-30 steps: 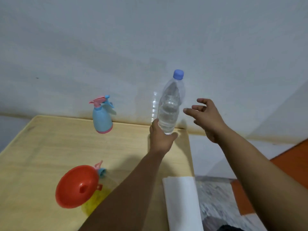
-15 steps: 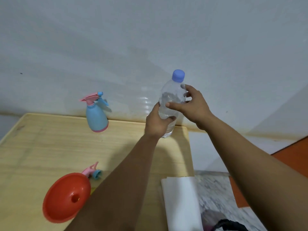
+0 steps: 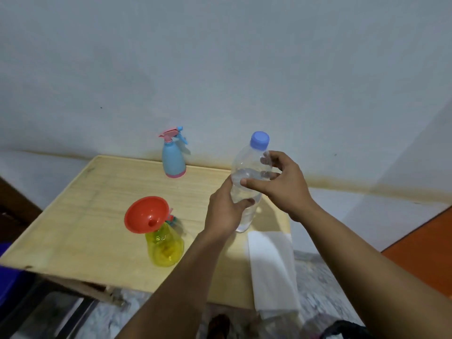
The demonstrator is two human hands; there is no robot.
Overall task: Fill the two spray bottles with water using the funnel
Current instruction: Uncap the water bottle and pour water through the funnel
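Observation:
A clear water bottle (image 3: 247,167) with a blue cap (image 3: 259,140) is held above the right part of the wooden table (image 3: 80,216). My left hand (image 3: 226,211) grips its lower half. My right hand (image 3: 281,182) wraps its upper body just below the cap. The cap is on. A red funnel (image 3: 145,214) sits in the neck of a yellow spray bottle (image 3: 165,248) at mid table; its pink and teal sprayer head (image 3: 171,217) lies behind the funnel. A blue spray bottle (image 3: 173,157) with a pink sprayer stands at the back edge.
A white folded cloth (image 3: 271,267) hangs over the table's right front edge. A grey wall rises right behind the table. Orange floor (image 3: 425,263) shows at the right, and a dark object (image 3: 342,330) lies at the bottom right.
My right hand came from open air onto the water bottle's upper body. The bottle was drawn back toward me, and the view tilted down, bringing more of the table into sight.

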